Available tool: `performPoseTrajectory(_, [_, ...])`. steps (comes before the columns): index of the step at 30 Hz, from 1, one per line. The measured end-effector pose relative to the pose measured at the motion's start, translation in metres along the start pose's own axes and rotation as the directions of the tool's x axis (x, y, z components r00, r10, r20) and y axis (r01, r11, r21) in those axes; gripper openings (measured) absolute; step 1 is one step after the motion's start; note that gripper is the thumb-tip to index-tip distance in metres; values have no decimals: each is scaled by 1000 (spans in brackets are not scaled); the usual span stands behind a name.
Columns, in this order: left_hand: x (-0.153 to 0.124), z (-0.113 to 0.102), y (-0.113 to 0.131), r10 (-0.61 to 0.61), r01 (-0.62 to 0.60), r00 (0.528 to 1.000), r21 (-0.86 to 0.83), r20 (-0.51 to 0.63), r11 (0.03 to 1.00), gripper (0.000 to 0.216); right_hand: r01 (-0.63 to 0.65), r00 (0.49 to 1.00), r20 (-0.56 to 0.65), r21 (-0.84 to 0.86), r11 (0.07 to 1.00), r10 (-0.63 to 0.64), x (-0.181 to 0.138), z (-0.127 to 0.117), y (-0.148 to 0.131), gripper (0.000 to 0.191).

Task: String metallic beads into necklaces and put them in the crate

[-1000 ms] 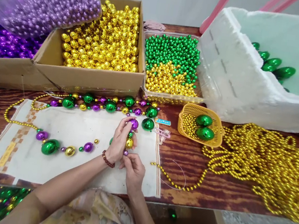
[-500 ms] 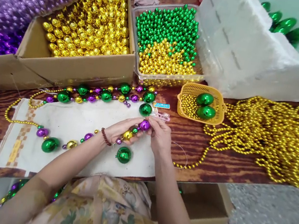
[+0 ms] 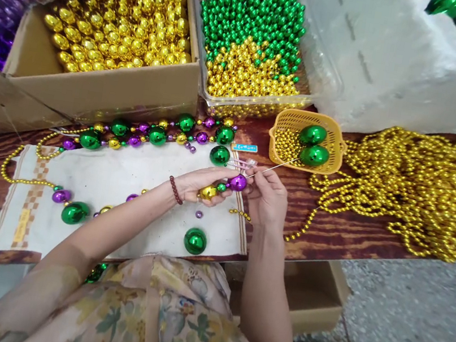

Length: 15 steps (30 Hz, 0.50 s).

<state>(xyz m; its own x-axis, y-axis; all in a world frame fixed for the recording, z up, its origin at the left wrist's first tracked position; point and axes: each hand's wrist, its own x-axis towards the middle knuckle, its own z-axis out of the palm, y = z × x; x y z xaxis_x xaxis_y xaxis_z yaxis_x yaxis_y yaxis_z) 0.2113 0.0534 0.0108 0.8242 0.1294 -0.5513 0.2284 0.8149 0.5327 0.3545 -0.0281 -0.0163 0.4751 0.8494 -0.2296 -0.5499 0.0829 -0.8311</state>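
Note:
My left hand [image 3: 204,182] is closed around a short run of beads: a big purple bead [image 3: 237,182], a small green bead [image 3: 221,187] and a gold bead [image 3: 208,192]. From the purple bead a thin, straight needle [image 3: 275,167] slants up to the right, pinched by the fingers of my right hand [image 3: 267,197]. A small mauve bead [image 3: 199,214] hangs or lies just below my left hand. On the white cloth [image 3: 103,175] a large green bead [image 3: 195,241] rests near the front edge, and another green bead [image 3: 219,155] sits behind my hands.
A bead necklace [image 3: 157,135] loops over the cloth's back and left. Behind stand a cardboard box of gold beads [image 3: 131,73], a clear tub [image 3: 256,100] and a white foam box [image 3: 356,59]. A yellow basket [image 3: 273,149] and piled gold bead chain [image 3: 430,195] lie right.
Both hands have shifted right with the purple bead. The needle now shows, stretching from the bead past my right fingers. The large green bead near the front edge has turned or rolled slightly.

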Motion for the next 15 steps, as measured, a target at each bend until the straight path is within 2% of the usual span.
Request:
performPoseTrajectory(3, [1, 5, -3, 80, -82, 997, 113, 24, 990, 33, 136, 988, -68, -54, 989, -140, 0, -5, -10, 29])
performPoseTrajectory(5, [2, 8, -5, 127, -134, 991, 173, 50, 976, 36, 188, 978, -73, -90, 978, -194, 0, -9, -17, 28])
performPoseTrajectory(10, [1, 14, -7, 186, -194, 981, 276, 58, 941, 41, 120, 992, 55, -153, 981, -113, -5, -15, -19, 32])
performPoseTrajectory(15, [-3, 18, -10, 186, -180, 982, 385, 22, 905, 40, 174, 983, -25, -173, 969, -181, -10, -18, -28, 31])
